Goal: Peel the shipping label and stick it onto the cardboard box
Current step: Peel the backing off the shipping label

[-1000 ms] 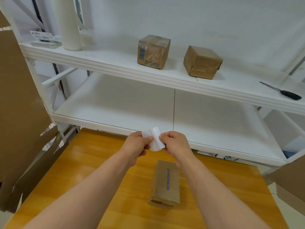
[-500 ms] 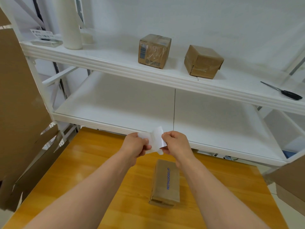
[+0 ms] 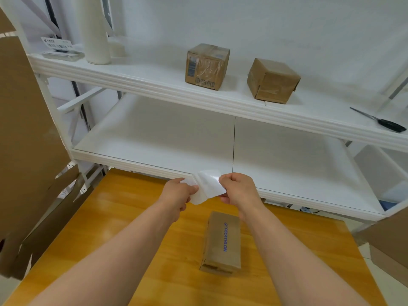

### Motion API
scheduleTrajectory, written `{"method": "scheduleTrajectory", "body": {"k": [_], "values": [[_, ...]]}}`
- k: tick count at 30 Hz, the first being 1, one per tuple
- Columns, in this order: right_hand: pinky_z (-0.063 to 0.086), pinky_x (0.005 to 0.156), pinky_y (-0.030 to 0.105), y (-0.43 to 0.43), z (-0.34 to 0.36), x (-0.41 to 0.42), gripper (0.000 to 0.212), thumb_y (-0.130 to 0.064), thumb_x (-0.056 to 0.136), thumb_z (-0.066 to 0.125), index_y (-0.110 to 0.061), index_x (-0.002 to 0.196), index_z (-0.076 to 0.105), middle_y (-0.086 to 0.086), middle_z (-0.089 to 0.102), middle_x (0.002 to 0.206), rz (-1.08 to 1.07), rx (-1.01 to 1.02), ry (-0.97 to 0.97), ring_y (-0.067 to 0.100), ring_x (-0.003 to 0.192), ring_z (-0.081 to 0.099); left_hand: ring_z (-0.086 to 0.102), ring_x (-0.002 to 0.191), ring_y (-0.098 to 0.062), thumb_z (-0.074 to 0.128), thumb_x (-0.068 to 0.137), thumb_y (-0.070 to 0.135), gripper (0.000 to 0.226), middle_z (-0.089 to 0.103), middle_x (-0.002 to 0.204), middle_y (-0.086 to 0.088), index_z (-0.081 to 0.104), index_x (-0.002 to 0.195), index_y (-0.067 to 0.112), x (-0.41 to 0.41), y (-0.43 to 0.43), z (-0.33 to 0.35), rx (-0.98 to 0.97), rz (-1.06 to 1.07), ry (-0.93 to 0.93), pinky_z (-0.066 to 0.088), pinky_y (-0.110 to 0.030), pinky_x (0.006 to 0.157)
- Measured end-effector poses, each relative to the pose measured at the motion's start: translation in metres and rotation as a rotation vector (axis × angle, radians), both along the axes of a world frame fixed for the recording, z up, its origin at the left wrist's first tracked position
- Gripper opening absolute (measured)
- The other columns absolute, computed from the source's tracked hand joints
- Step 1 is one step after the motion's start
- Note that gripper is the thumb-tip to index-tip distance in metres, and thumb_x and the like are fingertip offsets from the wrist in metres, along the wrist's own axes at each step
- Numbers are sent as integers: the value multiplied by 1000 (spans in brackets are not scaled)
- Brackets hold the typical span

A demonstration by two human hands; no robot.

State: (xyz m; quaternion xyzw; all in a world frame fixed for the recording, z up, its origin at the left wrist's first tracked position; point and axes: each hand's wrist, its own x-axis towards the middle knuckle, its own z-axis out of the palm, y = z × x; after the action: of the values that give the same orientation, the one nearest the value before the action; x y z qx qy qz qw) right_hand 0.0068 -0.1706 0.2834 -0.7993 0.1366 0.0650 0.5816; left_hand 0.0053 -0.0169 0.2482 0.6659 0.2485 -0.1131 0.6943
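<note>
A white shipping label is held in the air above the far part of the wooden table. My left hand pinches its left edge, where a strip of backing curls down. My right hand pinches the right edge, and the sheet between them is partly separated into two layers. Below the hands, a long narrow cardboard box with blue lettering lies flat on the table, apart from both hands.
A white shelf unit stands behind the table. Its upper shelf holds two brown boxes, a white roll, a stack of labels and scissors. Flattened cardboard leans at the left.
My hands have drawn slightly apart, and the label has peeled further open from its backing between them. The box on the table has not moved.
</note>
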Motion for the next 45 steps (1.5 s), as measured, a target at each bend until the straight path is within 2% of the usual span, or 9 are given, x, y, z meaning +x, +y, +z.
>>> {"method": "scheduleTrajectory", "body": {"k": [5, 7, 9, 11, 17, 21, 28, 36, 45], "values": [[55, 67, 29, -2, 3, 0, 14, -21, 95, 56, -14, 91, 68, 2, 66, 97, -2, -41, 7, 22, 84, 66, 38, 56, -16, 65, 92, 18, 36, 52, 79, -10, 58, 126, 11, -1, 3, 1, 37, -1, 50, 32, -25, 42], [52, 65, 28, -3, 5, 0, 15, -22, 95, 56, -13, 93, 68, 1, 64, 90, -6, -45, 8, 19, 77, 58, 46, 59, -20, 67, 90, 16, 39, 55, 80, -10, 58, 127, 8, -1, 4, 1, 32, 8, 58, 41, -29, 47], [50, 61, 26, -4, 8, 0, 15, -23, 96, 57, -14, 93, 68, -1, 61, 86, -9, -41, 7, 16, 73, 53, 62, 87, -32, 70, 88, 11, 45, 65, 103, -15, 57, 130, 4, -1, 4, 0, 37, 37, 45, 55, -40, 74], [47, 57, 24, -5, 9, 1, 13, -23, 96, 57, -16, 91, 67, -2, 59, 85, -6, -37, 6, 15, 70, 52, 58, 102, -34, 71, 85, 7, 48, 63, 123, -17, 57, 131, 1, 1, 5, -1, 31, 57, 46, 49, -43, 85], [48, 51, 23, -4, 10, 2, 12, -25, 96, 58, -22, 87, 66, -3, 58, 85, 7, 1, 28, 16, 60, 53, 57, 104, -33, 67, 89, 9, 46, 62, 121, -14, 54, 134, 6, 5, 4, -7, 31, 30, 42, 47, -43, 84], [51, 51, 23, -5, 10, 4, 14, -24, 96, 58, -24, 84, 65, 3, 63, 96, -10, 23, 19, 18, 65, 58, 55, 106, -36, 66, 90, 10, 48, 59, 120, -15, 52, 136, 7, 7, 5, -12, 64, 39, 57, 48, -47, 89], [64, 70, 38, -8, 6, 6, 11, -23, 96, 59, -22, 88, 66, 2, 66, 109, -18, 32, 39, 20, 62, 67, 58, 105, -40, 77, 80, 11, 58, 60, 119, -19, 51, 131, 4, -1, 18, -31, 100, 128, 199, 52, -53, 89], [64, 72, 41, -9, -8, 6, 12, -22, 96, 58, -17, 95, 68, 3, 65, 113, -26, -15, 74, 19, 61, 68, 57, 105, -41, 78, 77, 10, 55, 59, 115, -20, 53, 125, 3, -5, 26, -53, 56, 206, 309, 51, -55, 93], [64, 73, 41, -10, -12, 11, 7, -19, 96, 58, -19, 96, 65, 2, 63, 101, -68, -20, 60, 18, 64, 68, 53, 95, -38, 79, 80, 12, 57, 54, 105, -18, 51, 128, -3, -9, 28, -72, 96, 232, 334, 48, -47, 77]]}}
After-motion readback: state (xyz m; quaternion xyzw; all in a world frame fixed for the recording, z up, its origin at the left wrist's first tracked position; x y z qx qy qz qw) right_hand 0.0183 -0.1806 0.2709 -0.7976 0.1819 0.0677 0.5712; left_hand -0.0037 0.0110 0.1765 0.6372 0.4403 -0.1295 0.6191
